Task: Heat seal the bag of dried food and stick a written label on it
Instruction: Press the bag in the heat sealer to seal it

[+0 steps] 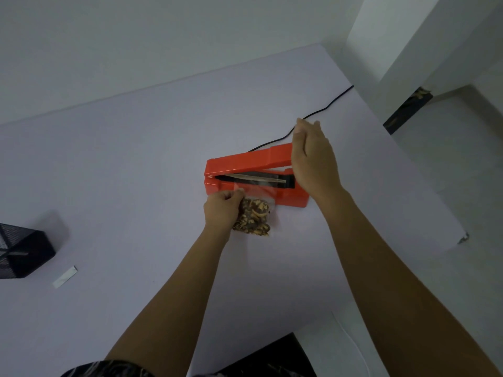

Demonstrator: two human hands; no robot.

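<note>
the left hand (221, 210) pinches the left edge of the clear plastic bag of brown dried food (254, 219), whose mouth lies across the bar of the open orange-red plastic heat sealer (245, 161) at mid-table. the right hand (313, 159), fingers straight and grasping nothing, is over the lid's right end. if the lid closes on wrinkled or skewed film the seal may leak, and the pinching fingers sit close to the hot bar; the white paper label strip (65, 277) lies unused, near left.

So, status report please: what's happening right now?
Left hand pinches bag, mouth in open sealer. Right hand hovers over lid. Label untouched. Nothing blocking.
</note>
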